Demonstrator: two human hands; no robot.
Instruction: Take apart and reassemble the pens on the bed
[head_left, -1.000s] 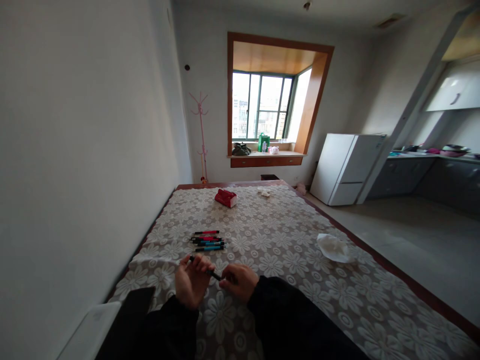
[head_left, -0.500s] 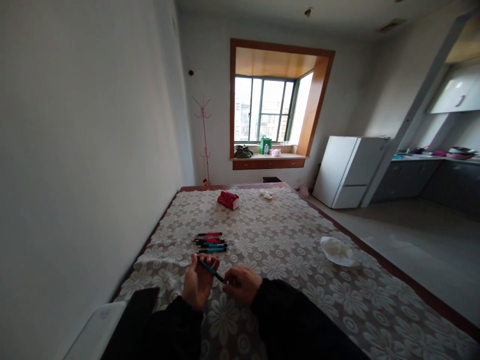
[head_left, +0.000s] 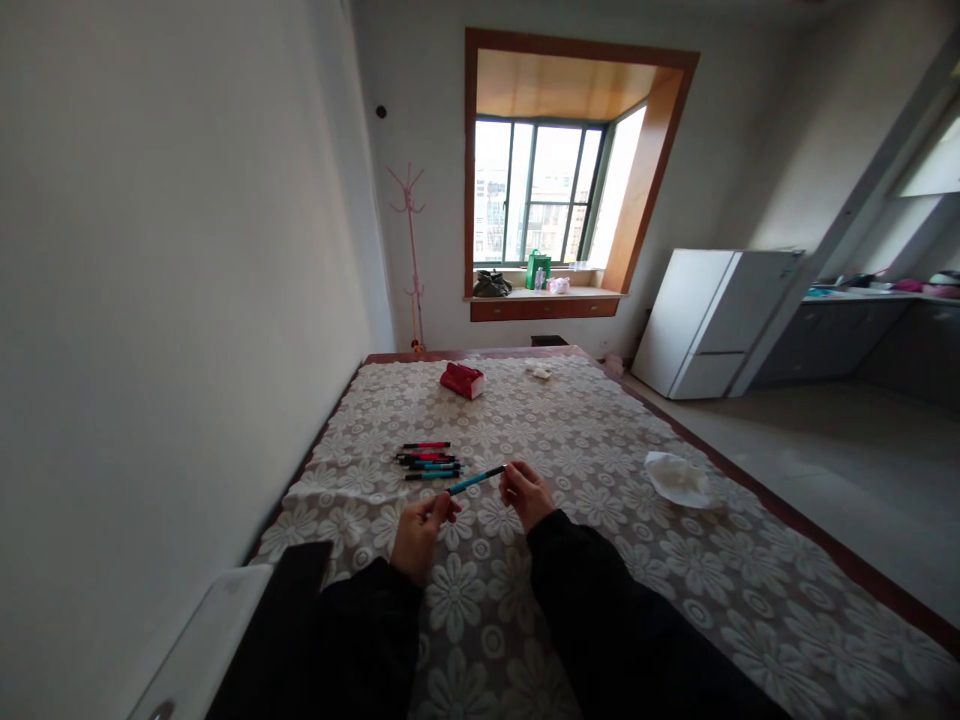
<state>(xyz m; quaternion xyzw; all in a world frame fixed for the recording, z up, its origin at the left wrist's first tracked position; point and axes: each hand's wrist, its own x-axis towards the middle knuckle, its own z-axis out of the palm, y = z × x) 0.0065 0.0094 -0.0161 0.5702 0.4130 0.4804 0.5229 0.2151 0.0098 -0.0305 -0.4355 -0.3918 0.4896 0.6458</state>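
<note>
Room: plain white walls, a window [head_left: 551, 190] at the far end, a fridge [head_left: 709, 320] to the right.
Surface: table [head_left: 600, 520] under a floral lace cloth.
Pen [head_left: 477, 479]: blue, held in the air just above the cloth, between both hands.
Pen axis: runs left to right, right end tilted slightly up and away.
Left hand [head_left: 420, 530]: fingers pinching the pen's left end.
Right hand [head_left: 526, 492]: fingertips pinching the right end (equally near).
Pile [head_left: 429, 460]: more pens, red and blue, lying just beyond the left hand.
Tissue [head_left: 679, 478]: crumpled, well apart to the right.
</note>
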